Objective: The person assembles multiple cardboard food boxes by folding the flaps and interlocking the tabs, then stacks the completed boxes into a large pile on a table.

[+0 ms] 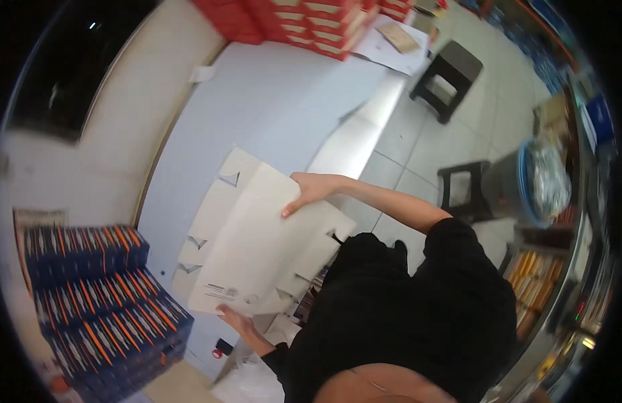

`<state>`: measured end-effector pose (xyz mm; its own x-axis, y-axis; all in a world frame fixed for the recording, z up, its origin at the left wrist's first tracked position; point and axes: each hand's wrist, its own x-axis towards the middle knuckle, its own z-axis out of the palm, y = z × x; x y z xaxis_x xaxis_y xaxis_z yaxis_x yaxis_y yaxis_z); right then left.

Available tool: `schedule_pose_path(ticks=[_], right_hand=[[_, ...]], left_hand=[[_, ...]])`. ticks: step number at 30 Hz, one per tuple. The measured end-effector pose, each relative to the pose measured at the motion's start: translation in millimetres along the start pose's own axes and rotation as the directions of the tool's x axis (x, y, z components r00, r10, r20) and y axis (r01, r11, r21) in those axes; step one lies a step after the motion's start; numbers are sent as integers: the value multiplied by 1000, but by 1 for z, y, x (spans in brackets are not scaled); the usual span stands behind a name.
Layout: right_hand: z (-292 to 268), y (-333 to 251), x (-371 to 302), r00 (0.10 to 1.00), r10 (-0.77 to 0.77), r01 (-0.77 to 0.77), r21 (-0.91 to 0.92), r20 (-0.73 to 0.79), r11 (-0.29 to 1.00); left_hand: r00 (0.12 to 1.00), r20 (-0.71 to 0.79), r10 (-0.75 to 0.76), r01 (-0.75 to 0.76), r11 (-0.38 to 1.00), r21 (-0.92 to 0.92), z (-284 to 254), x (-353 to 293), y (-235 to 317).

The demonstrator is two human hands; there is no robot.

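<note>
- The person's torso in a black top fills the lower right of the view and hides whatever lies directly under it.
- The left hand [232, 316] comes up from the lower edge and grips the near edge of a flat, unfolded white cardboard box blank [257, 242]. The fingers are closed under the card with the thumb side on top, and most of the hand is covered by the sheet.
- The box blank is held tilted above the white surface [271, 101], between the two hands. It shows cut slots and tabs along its left and lower right edges and a small printed patch near its near corner, too small to make out.
- The right hand [307, 191] reaches across from the right, forearm bare, and clasps the far right edge of the blank. Its fingers lie flat on top of the card, and the thumb cannot be seen.
- More white card lies under the blank near the body, but its shape is hard to tell.
- To the left sit stacks of dark blue boxes with orange stripes [103, 295], partly cut off by the rim.
- Further off, red boxes [291, 20] are stacked at the far end of the surface.
- On the tiled floor to the right stand two dark stools [449, 74], the nearer one partly behind the right arm.
</note>
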<state>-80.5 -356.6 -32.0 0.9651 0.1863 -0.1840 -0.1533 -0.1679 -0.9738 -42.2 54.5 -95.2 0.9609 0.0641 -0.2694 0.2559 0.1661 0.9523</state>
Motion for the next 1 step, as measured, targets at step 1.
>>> schedule_pose_path(ticks=[1], right_hand=[[4, -6, -20, 994, 110, -112, 116, 26, 987]], left_hand=[[999, -30, -34, 32, 997, -77, 14, -12, 13]])
